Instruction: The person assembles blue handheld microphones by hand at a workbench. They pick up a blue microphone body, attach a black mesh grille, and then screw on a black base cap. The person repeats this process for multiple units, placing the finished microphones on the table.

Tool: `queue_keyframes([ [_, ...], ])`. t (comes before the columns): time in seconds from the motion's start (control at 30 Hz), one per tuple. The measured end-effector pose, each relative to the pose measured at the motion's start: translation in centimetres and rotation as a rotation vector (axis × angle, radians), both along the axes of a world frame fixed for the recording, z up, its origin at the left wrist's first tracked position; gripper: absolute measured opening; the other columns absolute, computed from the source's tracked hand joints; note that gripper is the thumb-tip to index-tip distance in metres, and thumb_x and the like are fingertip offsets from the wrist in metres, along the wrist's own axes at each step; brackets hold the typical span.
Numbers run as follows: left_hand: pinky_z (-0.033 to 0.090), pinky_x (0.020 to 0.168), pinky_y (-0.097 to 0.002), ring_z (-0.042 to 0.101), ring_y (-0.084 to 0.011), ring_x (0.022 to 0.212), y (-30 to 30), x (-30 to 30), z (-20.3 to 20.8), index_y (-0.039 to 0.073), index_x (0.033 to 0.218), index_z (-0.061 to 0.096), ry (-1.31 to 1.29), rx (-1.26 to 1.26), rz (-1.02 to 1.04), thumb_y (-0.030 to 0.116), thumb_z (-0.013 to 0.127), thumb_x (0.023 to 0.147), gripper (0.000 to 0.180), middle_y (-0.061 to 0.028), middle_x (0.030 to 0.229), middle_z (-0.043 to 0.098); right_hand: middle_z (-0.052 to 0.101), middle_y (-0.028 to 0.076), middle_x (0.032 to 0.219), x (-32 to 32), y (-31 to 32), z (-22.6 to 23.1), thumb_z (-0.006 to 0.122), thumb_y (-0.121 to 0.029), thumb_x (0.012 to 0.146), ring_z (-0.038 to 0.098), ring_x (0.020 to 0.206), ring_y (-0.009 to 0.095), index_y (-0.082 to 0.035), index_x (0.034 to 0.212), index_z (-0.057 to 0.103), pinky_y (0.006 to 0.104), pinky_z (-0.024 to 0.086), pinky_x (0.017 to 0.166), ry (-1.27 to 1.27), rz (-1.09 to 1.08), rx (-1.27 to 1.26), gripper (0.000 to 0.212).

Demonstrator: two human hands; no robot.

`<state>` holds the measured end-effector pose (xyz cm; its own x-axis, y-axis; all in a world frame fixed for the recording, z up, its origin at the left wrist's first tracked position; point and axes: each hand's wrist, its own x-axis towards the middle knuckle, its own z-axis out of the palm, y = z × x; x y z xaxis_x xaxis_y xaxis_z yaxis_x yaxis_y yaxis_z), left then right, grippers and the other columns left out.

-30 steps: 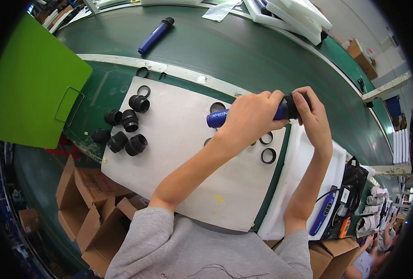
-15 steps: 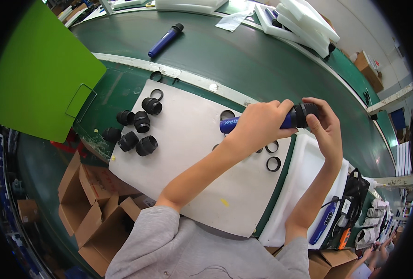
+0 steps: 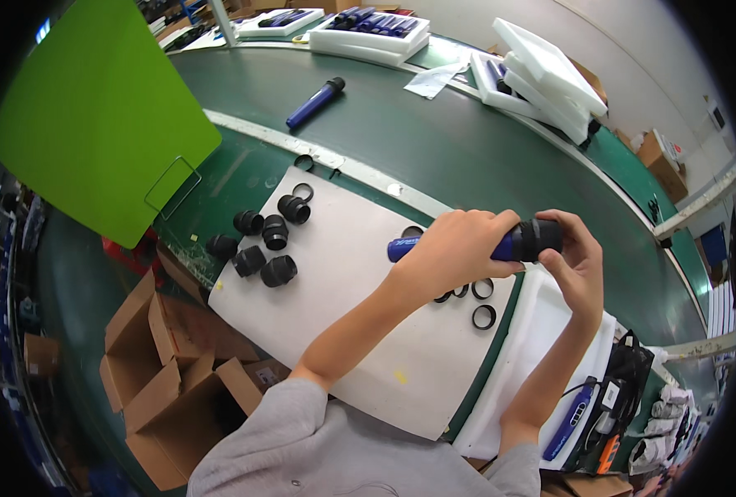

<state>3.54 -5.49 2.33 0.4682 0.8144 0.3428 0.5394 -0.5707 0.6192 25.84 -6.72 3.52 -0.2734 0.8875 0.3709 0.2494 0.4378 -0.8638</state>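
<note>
A blue wireless microphone (image 3: 507, 246) with a black head lies sideways in my hands above the right part of a white board (image 3: 347, 311). My left hand (image 3: 457, 248) is wrapped round its blue body. Fingers and thumb of my right hand (image 3: 579, 258) grip the black head end (image 3: 539, 239). Several black rings lie on the board beneath my hands, one of them a loose ring (image 3: 484, 317) near the right edge. Farther left stand and lie several black microphone heads, such as one head (image 3: 279, 271), with another ring (image 3: 303, 192) just beyond them.
Beyond a pale rail, another blue microphone (image 3: 316, 103) lies on the green belt (image 3: 434, 141). White foam trays (image 3: 368, 41) holding microphones stand at the back. A green panel (image 3: 103, 124) rises at left above open cardboard boxes (image 3: 173, 373). To the right sits a foam tray (image 3: 500, 406) beside cables.
My view has shifted, so the board and belt appear lower in the picture. Both hands keep their hold on the microphone, with only slight movement at its head.
</note>
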Motion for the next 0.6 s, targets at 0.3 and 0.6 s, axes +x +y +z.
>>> queue_keyframes([
  [0.3,0.053,0.069,-0.0408,0.069,-0.0331,0.078,-0.2,2.0,-0.8,0.008,0.109,0.064,-0.066,-0.065,0.015,0.037,0.083,0.078,0.046,-0.0129,0.086,0.071,0.068,0.006,0.085,1.1,-0.3,0.6,0.079,-0.039,0.088,0.065,0.078,0.012,0.000,0.105,0.065,0.0257,0.053,0.075,-0.101,-0.108,-0.075,0.045],
  [0.6,0.054,0.070,-0.0402,0.070,-0.0328,0.078,-0.1,2.5,-0.8,0.006,0.111,0.064,-0.088,-0.050,-0.021,0.032,0.085,0.076,0.048,-0.0133,0.086,0.071,0.067,0.006,0.091,1.9,-0.3,0.4,0.076,-0.037,0.090,0.065,0.082,0.013,-0.001,0.111,0.066,0.0269,0.053,0.077,-0.033,-0.086,0.063,0.043],
])
